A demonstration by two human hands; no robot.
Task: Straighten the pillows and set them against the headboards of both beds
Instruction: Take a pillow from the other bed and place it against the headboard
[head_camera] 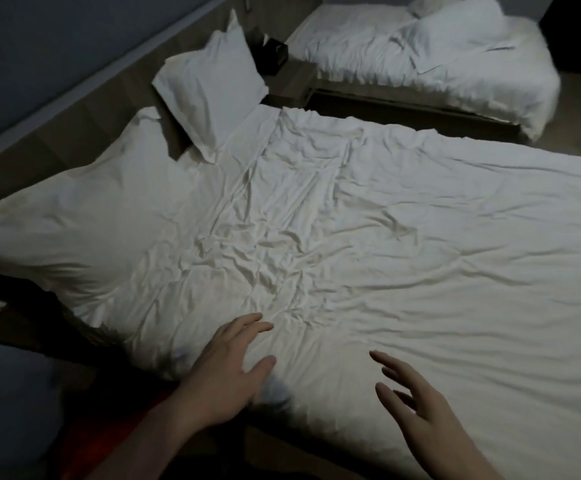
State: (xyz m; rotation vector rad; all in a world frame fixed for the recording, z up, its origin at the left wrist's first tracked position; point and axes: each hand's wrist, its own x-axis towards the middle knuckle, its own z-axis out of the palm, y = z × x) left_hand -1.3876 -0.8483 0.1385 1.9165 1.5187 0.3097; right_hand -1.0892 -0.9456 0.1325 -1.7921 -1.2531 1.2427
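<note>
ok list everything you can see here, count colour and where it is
near bed: 1, white wrinkled cover, fills the middle
upright pillow: 1, white, propped at the near bed's head end
flat pillow: 1, white, lying at the left of the near bed
headboard panel: 1, brown wood, along the left wall
nightstand: 1, brown, between the beds
dark box: 1, black, on the nightstand
far bed: 1, white, top right, rumpled
far pillows: white, heaped on the far bed, count unclear
left hand: 1, open, over the near edge
right hand: 1, open, over the cover
</note>
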